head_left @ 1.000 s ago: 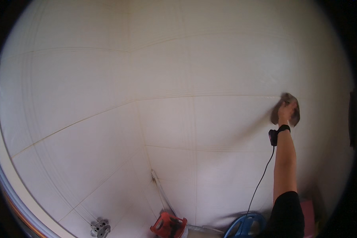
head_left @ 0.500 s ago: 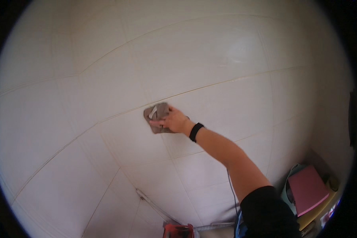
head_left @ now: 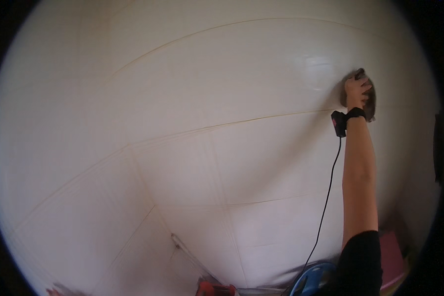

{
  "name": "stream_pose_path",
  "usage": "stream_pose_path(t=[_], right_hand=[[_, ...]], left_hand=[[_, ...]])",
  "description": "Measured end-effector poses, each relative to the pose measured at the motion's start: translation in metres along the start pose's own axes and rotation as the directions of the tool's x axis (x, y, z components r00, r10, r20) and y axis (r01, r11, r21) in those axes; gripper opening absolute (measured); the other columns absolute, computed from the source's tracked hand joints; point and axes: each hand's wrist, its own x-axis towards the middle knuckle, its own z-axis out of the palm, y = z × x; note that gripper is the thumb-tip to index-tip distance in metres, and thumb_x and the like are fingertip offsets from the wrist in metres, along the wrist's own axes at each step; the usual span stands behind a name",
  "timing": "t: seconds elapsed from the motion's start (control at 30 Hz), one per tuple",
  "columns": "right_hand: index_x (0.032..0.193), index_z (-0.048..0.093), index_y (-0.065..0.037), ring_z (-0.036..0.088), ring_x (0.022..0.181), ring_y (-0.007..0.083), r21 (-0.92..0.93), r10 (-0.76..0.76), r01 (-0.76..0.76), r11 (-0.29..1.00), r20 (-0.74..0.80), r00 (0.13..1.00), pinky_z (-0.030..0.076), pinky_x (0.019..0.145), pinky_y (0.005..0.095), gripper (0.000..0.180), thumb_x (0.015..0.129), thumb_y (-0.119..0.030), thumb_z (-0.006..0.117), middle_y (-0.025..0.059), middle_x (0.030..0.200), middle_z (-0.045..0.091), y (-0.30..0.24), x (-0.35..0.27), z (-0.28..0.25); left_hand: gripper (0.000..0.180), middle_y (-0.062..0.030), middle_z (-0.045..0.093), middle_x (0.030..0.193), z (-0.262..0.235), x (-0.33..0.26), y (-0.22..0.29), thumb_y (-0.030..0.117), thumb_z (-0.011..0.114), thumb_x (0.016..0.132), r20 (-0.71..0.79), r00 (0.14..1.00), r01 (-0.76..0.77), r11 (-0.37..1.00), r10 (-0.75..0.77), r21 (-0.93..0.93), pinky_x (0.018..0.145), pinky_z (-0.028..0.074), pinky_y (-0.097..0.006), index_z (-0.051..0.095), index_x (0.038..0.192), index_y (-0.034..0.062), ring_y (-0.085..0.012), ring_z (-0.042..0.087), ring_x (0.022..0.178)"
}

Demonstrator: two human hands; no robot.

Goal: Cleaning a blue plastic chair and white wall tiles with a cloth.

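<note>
My right hand [head_left: 357, 90] is at the upper right, pressing a grey-brown cloth [head_left: 371, 102] to the white tiled wall [head_left: 261, 158]. Its fingers lie bent over the cloth, slightly blurred, and part of the cloth is hidden beneath them. A black band [head_left: 356, 114] circles the wrist, with a small black box [head_left: 338, 123] on its left side. From that box a thin black cable [head_left: 326, 207] hangs down. My left hand is out of view.
Below stand a red container [head_left: 215, 288] and a blue plastic item [head_left: 319, 276]. A pink panel-like thing [head_left: 392, 256] is at the lower right, partly behind my sleeve. A thin pale pipe [head_left: 190, 254] runs along the lower wall, and something dark [head_left: 437, 148] sits at the right edge.
My right hand has carried the cloth up and to the right across the tiles, from mid-wall to the upper right. The view has shifted slightly, and the cable now shows more fully.
</note>
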Motion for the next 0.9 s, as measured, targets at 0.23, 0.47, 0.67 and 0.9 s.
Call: stream_pose_path(t=[0.23,0.47,0.67,0.9], right_hand=[[0.149,0.020,-0.024,0.036,0.126,0.0458,-0.166,-0.802,0.785,0.597,-0.089,0.591,0.027,0.102,0.0649,0.064,0.092,-0.035,0.047,0.0078,0.154,0.021,-0.135,-0.199,0.047],[0.138,0.036,-0.025,0.045,0.123,0.0316,0.253,-0.801,0.845,-0.471,0.278,-0.530,0.024,0.111,0.0477,0.049,0.090,-0.019,0.044,0.0040,0.131,0.050,-0.051,-0.462,0.007],[0.124,0.052,-0.040,0.057,0.112,0.0214,0.638,-0.771,0.663,-0.392,0.164,-0.615,0.030,0.109,0.0453,0.038,0.087,-0.032,0.056,-0.0020,0.112,0.064,-0.078,-0.451,0.008],[0.145,0.031,-0.029,0.042,0.127,0.0323,0.087,-0.981,0.978,0.188,0.073,0.182,0.028,0.107,0.0517,0.053,0.094,-0.035,0.047,0.0081,0.142,0.043,-0.266,-0.381,0.082]], left_hand=[[0.087,-0.0124,0.014,0.156,0.007,0.023,0.003,0.068,0.040,0.087,-0.041,0.993,0.113,0.994,-0.113,0.003,0.097,0.019,-0.074,0.014,0.150,0.0142,-0.0436,0.013,0.140],[0.085,-0.0130,0.022,0.154,-0.012,0.022,-0.017,0.067,0.040,0.088,-0.001,0.993,0.117,0.989,-0.117,0.094,0.094,0.015,-0.078,0.022,0.148,0.0093,-0.0420,0.018,0.140],[0.077,-0.0122,0.018,0.155,0.018,0.024,-0.045,0.054,0.048,0.090,-0.109,0.993,0.105,0.834,-0.054,0.542,0.110,0.010,-0.064,0.021,0.149,0.0138,-0.0266,0.018,0.143],[0.103,-0.0085,0.005,0.158,0.072,-0.003,-0.050,0.081,0.033,0.077,-0.117,0.993,0.081,0.869,-0.026,0.489,0.106,-0.008,-0.066,0.011,0.151,0.0129,-0.0273,-0.001,0.145]])
